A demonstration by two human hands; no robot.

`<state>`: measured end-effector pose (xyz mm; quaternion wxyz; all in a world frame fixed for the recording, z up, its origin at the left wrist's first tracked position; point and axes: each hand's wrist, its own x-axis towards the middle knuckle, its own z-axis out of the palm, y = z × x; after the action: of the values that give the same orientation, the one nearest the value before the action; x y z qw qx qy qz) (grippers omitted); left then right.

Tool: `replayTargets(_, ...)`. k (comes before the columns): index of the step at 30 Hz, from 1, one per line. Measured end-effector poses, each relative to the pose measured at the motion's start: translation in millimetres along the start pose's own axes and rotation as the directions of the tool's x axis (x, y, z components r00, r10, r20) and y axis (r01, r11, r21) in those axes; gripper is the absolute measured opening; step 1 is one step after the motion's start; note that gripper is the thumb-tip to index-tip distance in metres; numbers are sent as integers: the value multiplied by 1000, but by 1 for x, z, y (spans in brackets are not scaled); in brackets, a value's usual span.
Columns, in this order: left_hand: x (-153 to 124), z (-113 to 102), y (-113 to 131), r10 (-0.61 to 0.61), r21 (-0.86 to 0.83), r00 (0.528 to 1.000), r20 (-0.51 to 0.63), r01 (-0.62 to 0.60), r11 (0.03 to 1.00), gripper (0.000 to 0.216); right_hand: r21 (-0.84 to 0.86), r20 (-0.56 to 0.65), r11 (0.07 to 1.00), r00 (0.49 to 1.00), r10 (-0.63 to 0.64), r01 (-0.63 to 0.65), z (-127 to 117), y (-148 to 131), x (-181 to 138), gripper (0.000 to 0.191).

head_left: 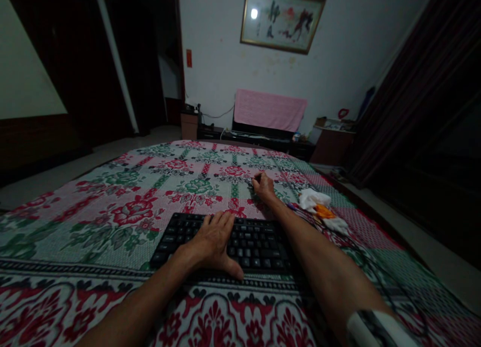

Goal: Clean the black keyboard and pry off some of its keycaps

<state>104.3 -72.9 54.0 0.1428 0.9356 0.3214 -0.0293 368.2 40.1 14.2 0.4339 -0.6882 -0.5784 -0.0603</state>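
Note:
A black keyboard (259, 242) lies on the patterned bedspread in front of me. My left hand (214, 237) spans its width, the fingertips at its far edge and the thumb along the near edge. Beyond the keyboard's far side, my right hand (264, 186) is just above the bedspread with its fingers curled together. A small dark bit shows at those fingertips, too dim to name. My right forearm passes over the keyboard's right end and hides it.
The floral bedspread (124, 212) covers the bed. To the right lie a crumpled white and orange cloth or wrapper (325, 212) and dark cables (368, 257). By the far wall, a pink cloth (270, 109) drapes over a screen on a low cabinet; a framed picture (282, 19) hangs above.

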Motion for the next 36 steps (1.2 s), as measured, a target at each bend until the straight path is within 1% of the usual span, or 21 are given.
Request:
replayTargets(4,2,2,-2,9,11,1000,-8,-8,1000,132,-14,15,999,999,-33,33,1,3,-1,13)
replayTargets(8,2,2,-2,8,4,1000,-8,-8,1000,132,13,39,999,998,-45,44,0,4,-2,14)
replayTargets(11,1,1,-1,5,-4,1000,-12,-5,1000,133,41,27,998,999,-39,38,-4,3,-2,13)
replayTargets(14,1,2,-2,8,-4,1000,-14,-8,1000,132,98,-22,995,999,-30,32,-11,0,-5,15)
replayTargets(17,2,3,-3,7,-3,1000,-6,-7,1000,132,218,-48,976,999,0,10,-20,-5,-11,17)
replayTargets(21,1,2,-2,20,3,1000,-24,-20,1000,132,448,39,892,998,52,-64,-32,-13,-28,22)
replayTargets(23,0,1,-2,22,5,999,-30,-22,1000,131,505,78,860,996,40,-74,-39,-19,-39,24)
replayTargets(27,0,3,-3,23,3,999,-43,-23,1000,131,558,143,825,990,10,-90,-54,-39,-65,25)
replayTargets(29,1,4,-3,26,8,998,-52,-26,1000,132,557,180,825,984,-1,-101,-61,-50,-77,24)
replayTargets(31,1,6,-4,26,12,998,-53,-26,1000,132,582,218,803,976,-3,-127,-67,-59,-87,23)
replayTargets(34,1,7,-5,29,12,998,-57,-28,1000,132,593,284,789,959,-23,-157,-71,-65,-98,22)
replayTargets(36,1,7,-5,34,10,997,-63,-34,999,132,577,315,803,948,-52,-148,-72,-65,-101,21)
